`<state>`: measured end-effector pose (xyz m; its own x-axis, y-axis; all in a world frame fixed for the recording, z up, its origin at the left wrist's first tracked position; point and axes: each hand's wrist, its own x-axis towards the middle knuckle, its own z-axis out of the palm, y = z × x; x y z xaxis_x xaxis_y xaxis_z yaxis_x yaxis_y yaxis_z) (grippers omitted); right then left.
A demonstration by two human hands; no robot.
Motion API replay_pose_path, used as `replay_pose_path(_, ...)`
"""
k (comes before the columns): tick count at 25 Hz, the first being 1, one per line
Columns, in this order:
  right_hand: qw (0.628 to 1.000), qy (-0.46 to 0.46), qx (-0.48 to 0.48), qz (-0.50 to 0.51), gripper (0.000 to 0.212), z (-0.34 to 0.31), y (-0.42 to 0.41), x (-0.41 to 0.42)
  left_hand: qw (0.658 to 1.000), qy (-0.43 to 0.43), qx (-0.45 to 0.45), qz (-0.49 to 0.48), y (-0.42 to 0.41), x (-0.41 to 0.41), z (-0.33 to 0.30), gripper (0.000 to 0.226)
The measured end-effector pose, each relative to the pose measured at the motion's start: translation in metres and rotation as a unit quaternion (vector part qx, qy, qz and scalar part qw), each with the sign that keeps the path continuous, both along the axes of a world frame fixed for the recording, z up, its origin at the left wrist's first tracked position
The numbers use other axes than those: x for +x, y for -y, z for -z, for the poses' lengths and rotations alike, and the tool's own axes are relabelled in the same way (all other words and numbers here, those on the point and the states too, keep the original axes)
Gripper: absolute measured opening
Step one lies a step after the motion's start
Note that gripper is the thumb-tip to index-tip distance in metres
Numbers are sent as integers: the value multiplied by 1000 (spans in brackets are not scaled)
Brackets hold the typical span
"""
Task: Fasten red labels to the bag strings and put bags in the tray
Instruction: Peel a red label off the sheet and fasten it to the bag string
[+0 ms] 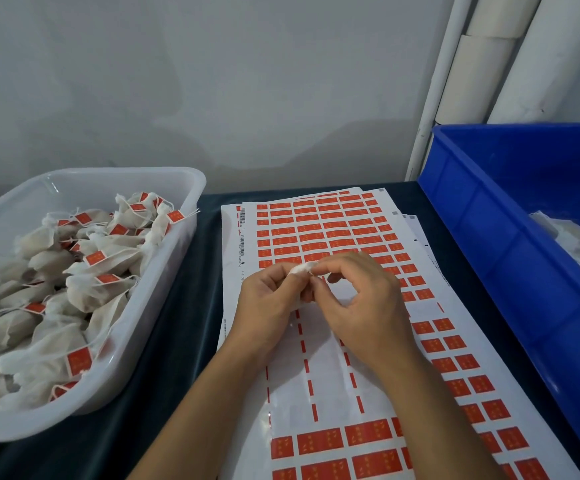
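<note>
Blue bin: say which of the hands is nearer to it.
Right. The right hand lies over the label sheet, on the side toward the blue bin; the left hand sits beyond it, toward the white tray.

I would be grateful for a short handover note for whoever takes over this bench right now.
Left hand and right hand: both pinch one small white bag above the label sheets.
Done: many labelled bags lie in the clear tray on the left.
Left: label this bag and put it in the tray; more bags wait in the blue bin on the right.
</note>
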<state>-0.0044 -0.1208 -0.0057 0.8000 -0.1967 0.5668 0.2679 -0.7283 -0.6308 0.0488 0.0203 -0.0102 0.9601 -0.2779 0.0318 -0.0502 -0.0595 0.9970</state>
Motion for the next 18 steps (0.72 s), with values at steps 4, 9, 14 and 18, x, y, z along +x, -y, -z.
replay_pose_path(4,1000,5,-10,4,22,0,1,0,1000,5,6,-6,1,0,1,30)
replay_pose_path(9,1000,4,-9,4,26,0,-1,0,1000,6,13,-9,2,0,1,30)
replay_pose_path(14,1000,-18,-1,4,23,2,0,0,1000,8,14,-7,1,-1,0,30)
replay_pose_path(18,1000,-27,2,9,23,3,1,1,1000,12,13,1,-1,-1,-1,29)
